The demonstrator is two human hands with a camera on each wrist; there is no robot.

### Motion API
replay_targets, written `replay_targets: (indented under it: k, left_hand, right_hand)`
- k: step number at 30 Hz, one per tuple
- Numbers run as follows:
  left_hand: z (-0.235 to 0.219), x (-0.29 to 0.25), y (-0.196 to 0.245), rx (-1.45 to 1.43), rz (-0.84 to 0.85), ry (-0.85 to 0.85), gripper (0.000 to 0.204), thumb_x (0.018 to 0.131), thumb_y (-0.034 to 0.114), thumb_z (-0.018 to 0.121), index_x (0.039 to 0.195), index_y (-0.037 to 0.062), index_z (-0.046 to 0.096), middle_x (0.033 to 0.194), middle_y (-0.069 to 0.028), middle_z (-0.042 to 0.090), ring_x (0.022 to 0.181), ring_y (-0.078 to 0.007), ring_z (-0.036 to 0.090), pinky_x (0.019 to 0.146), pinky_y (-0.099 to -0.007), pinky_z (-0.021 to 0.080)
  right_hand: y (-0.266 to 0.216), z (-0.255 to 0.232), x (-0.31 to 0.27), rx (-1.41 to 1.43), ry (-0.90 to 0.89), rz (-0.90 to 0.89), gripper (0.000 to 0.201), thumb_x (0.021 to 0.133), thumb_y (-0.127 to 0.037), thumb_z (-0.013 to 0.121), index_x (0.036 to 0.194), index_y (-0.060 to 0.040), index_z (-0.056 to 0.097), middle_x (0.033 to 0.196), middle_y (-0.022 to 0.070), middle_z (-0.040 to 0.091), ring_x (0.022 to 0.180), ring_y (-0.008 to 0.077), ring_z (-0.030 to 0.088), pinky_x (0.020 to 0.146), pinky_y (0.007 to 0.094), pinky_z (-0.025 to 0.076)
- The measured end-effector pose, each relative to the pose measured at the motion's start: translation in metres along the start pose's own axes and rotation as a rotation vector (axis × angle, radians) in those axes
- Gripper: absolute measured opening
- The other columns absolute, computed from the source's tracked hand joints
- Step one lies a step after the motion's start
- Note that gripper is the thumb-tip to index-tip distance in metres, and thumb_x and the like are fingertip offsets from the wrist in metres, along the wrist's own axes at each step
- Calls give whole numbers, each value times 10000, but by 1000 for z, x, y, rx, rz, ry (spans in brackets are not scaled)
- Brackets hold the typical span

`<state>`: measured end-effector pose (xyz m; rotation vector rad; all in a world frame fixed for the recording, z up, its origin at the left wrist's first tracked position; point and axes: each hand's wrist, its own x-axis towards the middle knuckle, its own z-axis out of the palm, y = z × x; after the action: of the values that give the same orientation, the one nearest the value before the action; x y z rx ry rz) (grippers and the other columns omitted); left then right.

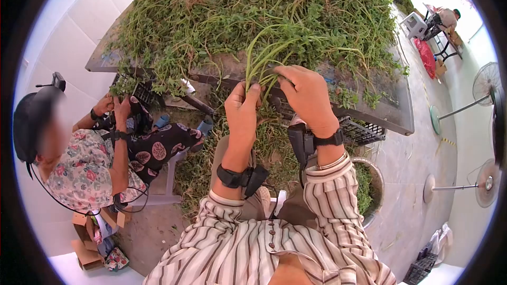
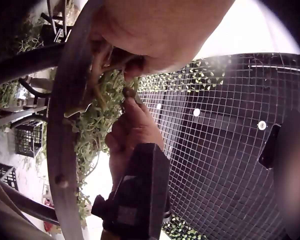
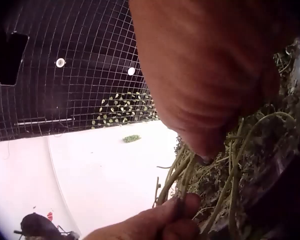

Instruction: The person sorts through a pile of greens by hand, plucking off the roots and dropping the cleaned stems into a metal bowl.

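My left hand (image 1: pixel 243 111) pinches a small bunch of long green leafy stems (image 1: pixel 256 62) between thumb and fingers, at the near edge of the table. The stems arch up and away, their leafy ends over the heap of greens (image 1: pixel 253 16). Close beside it, my right hand (image 1: pixel 310 97) has its fingers curled at the same stems, a little higher up. In the right wrist view, the right thumb tip lies against the stems (image 3: pixel 177 175), with the left hand (image 3: pixel 155 220) just below. The left wrist view shows the right hand (image 2: pixel 135 135) near the stems.
Greens cover most of the dark table (image 1: pixel 391 105). At left a seated person (image 1: pixel 90 153) handles greens. Black crates (image 1: pixel 362 132) stand under the table, cut greens litter the floor, and a round tub (image 1: pixel 377 179) is at my right. Fans (image 1: pixel 486 182) stand farther right.
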<state>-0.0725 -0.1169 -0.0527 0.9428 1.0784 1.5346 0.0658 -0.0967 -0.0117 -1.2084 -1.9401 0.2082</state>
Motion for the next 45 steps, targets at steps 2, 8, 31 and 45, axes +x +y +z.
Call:
replay_targets:
  k: [2, 8, 31, 45]
  left_hand:
    - [-1, -1, 2, -6, -1, -21, 178, 874, 177, 550, 887, 5, 597, 643, 37, 437, 608, -71, 371, 567, -231, 295]
    - [1, -1, 4, 30, 79, -81, 204, 883, 178, 542, 955, -8, 583, 665, 39, 473, 590, -43, 365, 519, -215, 294]
    - [19, 3, 13, 83, 114, -189, 147, 872, 134, 529, 904, 7, 596, 624, 49, 442, 538, -29, 351, 464, -207, 268]
    - [-10, 7, 11, -5, 82, 33, 227, 918, 197, 497, 926, -12, 586, 609, 23, 447, 566, -61, 377, 547, -234, 322]
  right_hand:
    - [-1, 1, 1, 2, 6, 1, 177, 758, -88, 547, 903, -32, 634, 859, 130, 637, 754, 316, 603, 656, 364, 488]
    - [-3, 9, 2, 292, 136, 98, 164, 752, -88, 558, 854, 18, 631, 755, 133, 630, 660, 236, 602, 591, 328, 463]
    - [14, 3, 7, 345, 316, 210, 203, 726, -90, 537, 832, 60, 624, 661, 89, 593, 564, 140, 509, 549, 273, 414]
    - [14, -29, 5, 1222, 211, 608, 164, 859, -121, 450, 923, -25, 567, 713, -19, 459, 534, 45, 346, 446, 186, 239]
